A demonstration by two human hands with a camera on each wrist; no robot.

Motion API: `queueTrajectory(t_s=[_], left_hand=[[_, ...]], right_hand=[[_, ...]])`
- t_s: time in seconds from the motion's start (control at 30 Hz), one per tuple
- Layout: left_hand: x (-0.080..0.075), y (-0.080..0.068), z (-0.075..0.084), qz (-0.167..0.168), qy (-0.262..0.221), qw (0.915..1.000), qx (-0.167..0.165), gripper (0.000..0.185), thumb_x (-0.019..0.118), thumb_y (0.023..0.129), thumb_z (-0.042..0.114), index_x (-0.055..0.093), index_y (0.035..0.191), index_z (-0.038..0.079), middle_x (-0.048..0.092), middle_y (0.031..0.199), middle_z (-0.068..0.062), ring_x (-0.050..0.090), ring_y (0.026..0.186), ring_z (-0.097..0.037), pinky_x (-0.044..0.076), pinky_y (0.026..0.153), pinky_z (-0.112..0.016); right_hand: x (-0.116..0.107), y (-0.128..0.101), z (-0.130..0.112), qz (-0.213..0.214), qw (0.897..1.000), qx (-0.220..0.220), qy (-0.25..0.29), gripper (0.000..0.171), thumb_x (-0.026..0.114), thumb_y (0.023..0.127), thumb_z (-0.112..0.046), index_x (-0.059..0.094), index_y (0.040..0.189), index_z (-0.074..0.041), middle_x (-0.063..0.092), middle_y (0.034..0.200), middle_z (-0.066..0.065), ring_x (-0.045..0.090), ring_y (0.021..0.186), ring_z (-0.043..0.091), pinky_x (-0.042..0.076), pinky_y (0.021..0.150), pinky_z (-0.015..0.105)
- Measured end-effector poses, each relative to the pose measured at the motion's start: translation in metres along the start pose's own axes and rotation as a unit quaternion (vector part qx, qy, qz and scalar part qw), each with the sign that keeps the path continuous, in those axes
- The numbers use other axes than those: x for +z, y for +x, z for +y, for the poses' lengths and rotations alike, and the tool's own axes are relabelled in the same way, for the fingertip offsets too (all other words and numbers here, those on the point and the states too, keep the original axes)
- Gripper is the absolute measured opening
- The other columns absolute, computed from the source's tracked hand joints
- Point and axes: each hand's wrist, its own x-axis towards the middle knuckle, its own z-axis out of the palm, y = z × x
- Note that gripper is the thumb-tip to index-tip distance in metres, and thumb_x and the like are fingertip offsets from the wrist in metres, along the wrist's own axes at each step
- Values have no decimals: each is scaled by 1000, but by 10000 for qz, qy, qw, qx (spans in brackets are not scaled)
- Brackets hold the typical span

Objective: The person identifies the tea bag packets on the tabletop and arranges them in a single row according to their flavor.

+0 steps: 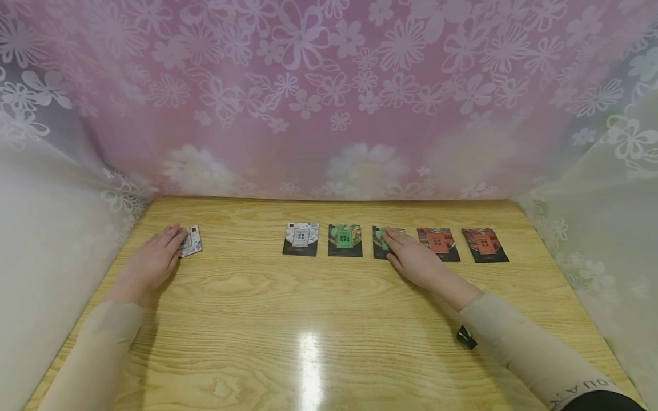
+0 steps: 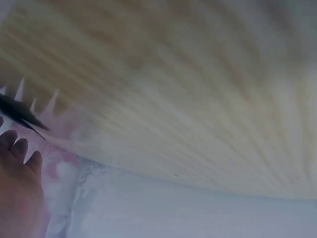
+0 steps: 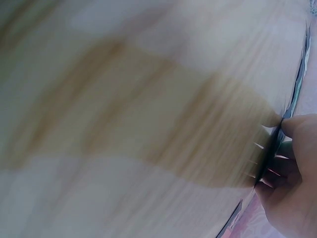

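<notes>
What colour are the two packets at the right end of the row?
Orange-red on black, the two packets; clearest in the head view.

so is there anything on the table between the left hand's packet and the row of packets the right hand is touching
Nothing visible does. The left hand rests on a pale blue-and-white foil packet at the wooden table's left side. Bare wood lies between it and the nearest packet in the row, a matching blue-and-white one. The right hand covers the second green packet.

Both my arms reach forward, hands lying flat.

My left hand [image 1: 151, 262] lies palm down near the left edge of the table, fingers straight and close together. My right hand [image 1: 411, 260] lies palm down toward the far edge, fingers stretched out and pointing left. Both arms wear long beige sleeves.
</notes>
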Motion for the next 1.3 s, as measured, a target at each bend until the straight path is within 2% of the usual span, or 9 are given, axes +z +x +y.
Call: queueTrajectory(t_s=[0.13,0.27,0.57,0.7,1.0,1.3], left_hand=[[2,-3,-4,-184,83,9998,-66,57,45,111,15,32,162,-8,31,165,-37,32,153,-55,30,128,-66],[4,-4,-5,-220,81,9997,-91,57,44,111,15,31,161,-10,31,164,-38,34,152,-56,32,127,-66],[2,-4,7,-229,-42,9988,-426,55,40,112,14,31,160,-13,33,162,-40,36,150,-58,33,127,-65],[1,-1,15,-273,-51,9975,-644,56,38,111,14,30,159,-15,30,162,-42,34,151,-59,32,127,-65],[3,10,39,-161,356,9949,-931,56,37,110,14,33,156,-18,34,159,-43,41,147,-59,39,124,-65],[0,30,73,-249,415,9947,-904,56,41,111,14,33,157,-17,37,159,-42,43,147,-57,39,125,-64]], right_hand=[[0,1,1,10,10000,-16,-6,57,60,110,-22,45,158,5,42,166,26,45,152,44,45,122,59],[0,1,2,-12,10000,-22,-14,57,60,110,-23,45,158,5,42,166,26,45,152,44,45,122,59],[2,0,2,-95,10000,25,-18,58,58,111,-23,43,159,5,40,167,26,43,153,44,44,123,60],[1,0,2,-111,9999,45,-11,58,58,111,-23,42,160,4,39,168,25,43,153,44,44,123,59],[-1,0,1,-80,10000,12,-5,58,59,110,-23,43,159,5,40,167,26,44,153,44,44,123,59],[0,1,1,-62,10000,38,21,58,59,110,-23,44,159,4,40,167,25,44,152,44,44,123,59]])
